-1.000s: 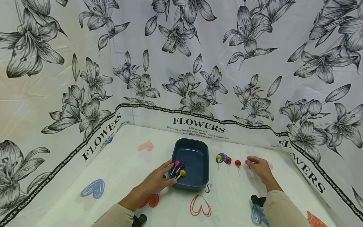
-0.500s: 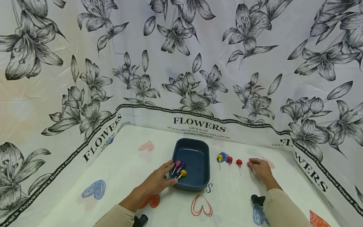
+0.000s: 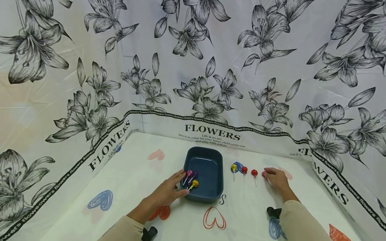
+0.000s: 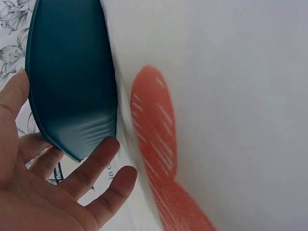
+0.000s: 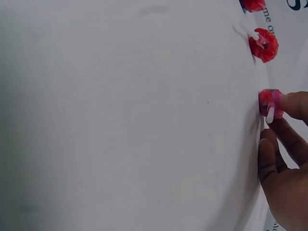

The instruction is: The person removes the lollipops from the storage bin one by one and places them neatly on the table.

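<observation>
A dark blue rectangular box (image 3: 204, 197) stands in the middle of the table. Inside, at its left end, lie pink, purple and yellow lollipops (image 3: 195, 183). My left hand (image 3: 164, 192) rests against the box's left side; the left wrist view shows its fingers (image 4: 91, 166) spread loosely, some touching the wall. On the right, my right hand (image 3: 278, 179) pinches a pink lollipop (image 5: 270, 103) by its wrapped head between thumb and finger, at the table surface. To its left lie a yellow lollipop (image 3: 234, 167) and two red ones, the nearer being a red lollipop (image 3: 254, 172).
The white tablecloth (image 3: 241, 214) carries printed hearts and lettering. A floral curtain (image 3: 208, 83) encloses the back and sides. Black objects (image 3: 273, 212) show beside both sleeves, apparently strapped at the wrists.
My right hand stays at the pink lollipop in the row, its fingers shifting only slightly around it. My left hand and the box look unmoved; the head view sways a little.
</observation>
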